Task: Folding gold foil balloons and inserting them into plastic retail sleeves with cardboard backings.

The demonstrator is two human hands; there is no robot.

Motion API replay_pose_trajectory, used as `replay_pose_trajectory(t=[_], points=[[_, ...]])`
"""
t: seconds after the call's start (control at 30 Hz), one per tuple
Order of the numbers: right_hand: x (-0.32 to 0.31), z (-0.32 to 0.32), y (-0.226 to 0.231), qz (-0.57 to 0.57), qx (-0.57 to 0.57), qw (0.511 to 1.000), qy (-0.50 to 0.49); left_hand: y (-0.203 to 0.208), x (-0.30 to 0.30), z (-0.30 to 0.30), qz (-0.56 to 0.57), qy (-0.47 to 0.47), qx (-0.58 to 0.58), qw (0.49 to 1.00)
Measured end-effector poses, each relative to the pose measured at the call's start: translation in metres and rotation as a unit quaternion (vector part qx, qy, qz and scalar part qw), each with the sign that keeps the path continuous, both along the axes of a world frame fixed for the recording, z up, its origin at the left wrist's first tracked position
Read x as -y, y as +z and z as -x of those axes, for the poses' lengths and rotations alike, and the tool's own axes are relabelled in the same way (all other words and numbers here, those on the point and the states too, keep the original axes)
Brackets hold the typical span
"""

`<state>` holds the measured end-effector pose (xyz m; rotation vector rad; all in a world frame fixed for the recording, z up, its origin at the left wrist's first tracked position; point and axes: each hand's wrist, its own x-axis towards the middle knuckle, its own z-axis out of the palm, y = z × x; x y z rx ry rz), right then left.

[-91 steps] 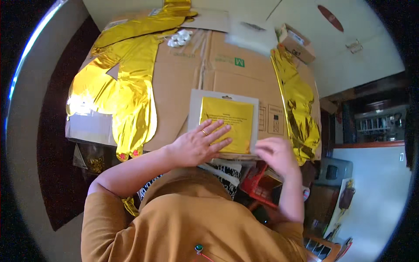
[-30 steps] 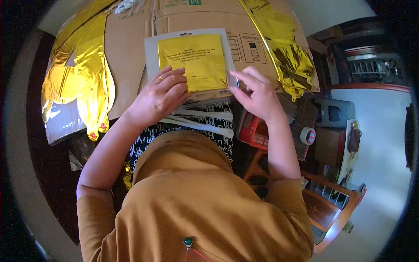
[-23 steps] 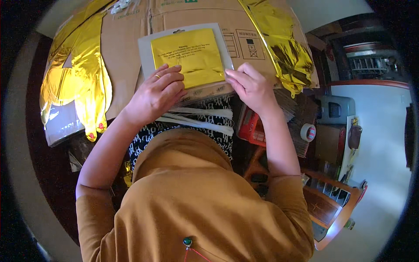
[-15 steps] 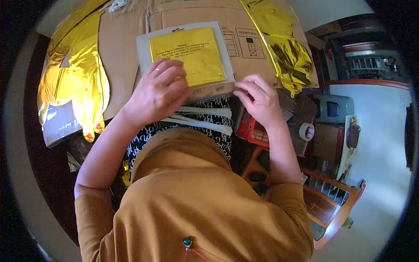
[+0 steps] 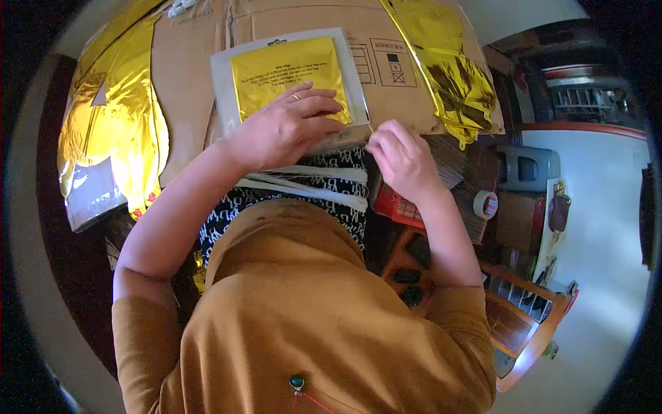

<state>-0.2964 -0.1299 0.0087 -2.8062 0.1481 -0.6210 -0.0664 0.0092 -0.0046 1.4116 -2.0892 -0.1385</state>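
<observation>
A clear plastic bag with a hang hole lies on a cardboard sheet, holding a flat gold foil packet with dark print. My left hand, a ring on one finger, rests over the packet's lower part with fingers stretched out; its thumb side is partly hidden. At the bag's lower right corner my right hand is closed in a pinch. A thin pale strip sticks up from its fingertips. White string-like strips lie across the patterned black cloth on my lap.
Gold foil sheets in clear bags cover the left of the cardboard. More gold foil hangs over its right side. A red box, a tape roll, a grey-blue plastic stool and a wooden chair stand right.
My left hand has moved right and come down over the packet, its fingers straightening. My right hand has shifted slightly down and stays pinched at the corner. The bag has slid slightly left.
</observation>
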Motion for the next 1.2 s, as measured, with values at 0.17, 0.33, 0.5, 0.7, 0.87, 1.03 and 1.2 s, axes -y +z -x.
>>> replay_pose_trajectory(t=[0.17,0.33,0.5,0.7,0.87,1.03,1.2], points=[[-0.028,0.012,0.027,-0.169,-0.064,0.981,0.075,0.000,-0.002,0.000,0.008,0.005,-0.004,1.000],[-0.031,0.002,0.033,-0.223,-0.002,0.973,0.054,0.018,-0.006,0.000,0.052,0.003,0.029,0.998],[-0.032,-0.029,0.040,-0.250,0.053,0.965,0.062,0.038,-0.019,0.019,0.067,0.056,-0.018,0.996],[-0.020,-0.043,0.028,-0.278,-0.004,0.960,0.032,0.036,-0.047,0.017,0.000,0.148,-0.114,0.982],[-0.011,-0.040,0.029,-0.129,-0.070,0.988,0.043,0.048,-0.100,0.012,-0.007,0.264,-0.174,0.949],[-0.017,-0.043,0.037,-0.055,-0.108,0.992,0.043,0.047,-0.147,0.000,-0.060,0.350,-0.207,0.912],[-0.033,-0.035,0.039,0.021,-0.119,0.992,0.019,0.056,-0.184,-0.012,-0.067,0.460,-0.215,0.859]])
